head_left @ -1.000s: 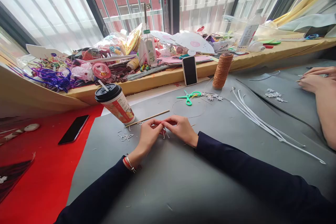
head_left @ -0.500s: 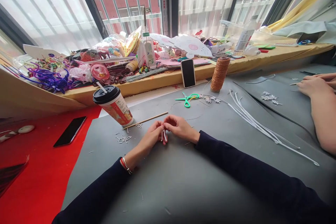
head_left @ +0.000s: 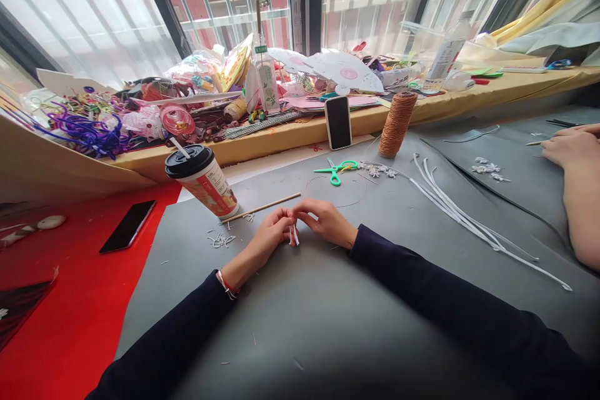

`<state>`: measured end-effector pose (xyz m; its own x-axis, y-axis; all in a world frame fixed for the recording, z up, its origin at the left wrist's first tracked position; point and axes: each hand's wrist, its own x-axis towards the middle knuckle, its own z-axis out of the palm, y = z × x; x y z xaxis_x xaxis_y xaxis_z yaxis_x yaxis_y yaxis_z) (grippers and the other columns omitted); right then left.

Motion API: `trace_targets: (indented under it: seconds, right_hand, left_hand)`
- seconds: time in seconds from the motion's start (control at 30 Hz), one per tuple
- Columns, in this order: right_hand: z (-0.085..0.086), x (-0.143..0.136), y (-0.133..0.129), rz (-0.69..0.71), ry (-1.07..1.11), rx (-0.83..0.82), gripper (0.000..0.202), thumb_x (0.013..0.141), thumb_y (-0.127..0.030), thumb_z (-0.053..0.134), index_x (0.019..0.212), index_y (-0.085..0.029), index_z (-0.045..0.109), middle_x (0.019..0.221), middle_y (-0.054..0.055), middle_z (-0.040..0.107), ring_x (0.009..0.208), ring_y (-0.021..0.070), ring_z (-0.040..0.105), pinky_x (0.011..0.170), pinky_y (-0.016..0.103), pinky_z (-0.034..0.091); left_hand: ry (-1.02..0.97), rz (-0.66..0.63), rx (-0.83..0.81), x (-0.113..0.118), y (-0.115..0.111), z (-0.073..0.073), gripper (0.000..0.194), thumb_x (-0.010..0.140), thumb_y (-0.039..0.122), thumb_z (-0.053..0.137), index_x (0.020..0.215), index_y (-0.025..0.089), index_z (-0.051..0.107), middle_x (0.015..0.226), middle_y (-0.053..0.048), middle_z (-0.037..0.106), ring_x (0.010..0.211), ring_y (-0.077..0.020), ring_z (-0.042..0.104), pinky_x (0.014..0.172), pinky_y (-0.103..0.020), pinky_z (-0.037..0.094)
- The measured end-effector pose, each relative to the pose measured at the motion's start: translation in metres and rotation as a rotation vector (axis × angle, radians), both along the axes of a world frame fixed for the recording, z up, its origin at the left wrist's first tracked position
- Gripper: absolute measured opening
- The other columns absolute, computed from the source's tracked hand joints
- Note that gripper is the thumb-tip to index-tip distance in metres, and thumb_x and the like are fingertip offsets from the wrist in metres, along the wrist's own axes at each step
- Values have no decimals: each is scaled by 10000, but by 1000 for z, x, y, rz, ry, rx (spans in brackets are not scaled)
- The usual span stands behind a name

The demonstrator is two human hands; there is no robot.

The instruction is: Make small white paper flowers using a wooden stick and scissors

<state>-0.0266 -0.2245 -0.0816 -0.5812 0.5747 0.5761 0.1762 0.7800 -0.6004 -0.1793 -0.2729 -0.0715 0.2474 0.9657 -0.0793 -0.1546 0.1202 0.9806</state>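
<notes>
Near the middle of the grey table mat (head_left: 300, 312), my left hand (head_left: 274, 229) pinches a small piece of white cord (head_left: 295, 237), whose two short ends hang below the fingers. My right hand (head_left: 323, 220) meets it from the right, thumb and forefinger curled at the top of the cord; their exact grip is partly hidden. Beyond the hands lie green-handled scissors (head_left: 335, 171) and small white knotted flowers (head_left: 377, 169) on a thin wire. A thin wooden stick (head_left: 265, 207) and a little heap of white cord scraps (head_left: 221, 240) are left of my hands.
A lidded paper cup (head_left: 206, 184) stands at the left, near a dark phone (head_left: 127, 227). Behind are a propped phone (head_left: 338, 123) and a brown twine spool (head_left: 397, 125). Long white cords (head_left: 464, 220) lie right, before another person's hand (head_left: 569, 149). Craft supplies crowd the sill.
My right hand's fingers have lifted and shifted slightly at the cord. My left hand stays pinched on it. The whole view has shifted a little.
</notes>
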Motion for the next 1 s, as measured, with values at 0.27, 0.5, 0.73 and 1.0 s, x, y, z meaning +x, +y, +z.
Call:
trace_targets:
  seconds: [0.27, 0.5, 0.73, 1.0]
  right_hand:
    - [-1, -1, -6, -97, -5, -49, 93, 825, -246, 469, 845, -180, 531, 805, 21, 583, 725, 120, 549, 682, 261, 450]
    - [-2, -4, 0, -157, -134, 369, 58, 847, -191, 392, 856, -168, 444, 783, 56, 545, 700, 142, 501, 610, 259, 422]
    - [6, 3, 4, -104, -204, 615, 128, 877, -166, 338, 910, -181, 460, 747, 35, 566, 677, 138, 492, 639, 265, 397]
    - [7, 12, 8, -120, -251, 787, 179, 864, -145, 372, 973, -183, 509, 866, 53, 612, 820, 163, 538, 696, 284, 424]
  left_hand:
    - [182, 182, 348, -2, 0, -7, 108, 771, 230, 548, 826, 166, 480, 671, 15, 555, 610, -114, 579, 618, -277, 489]
    - [79, 189, 256, 0, -2, -3, 156, 727, 247, 607, 807, 150, 514, 711, 0, 593, 630, -131, 603, 625, -295, 516]
    - [-81, 175, 128, 3, -8, 8, 159, 715, 270, 612, 791, 132, 592, 711, -23, 630, 681, -153, 617, 699, -319, 503]
    - [-188, 92, -41, 0, -8, 8, 219, 722, 309, 612, 809, 109, 633, 774, -67, 658, 737, -149, 614, 716, -275, 474]
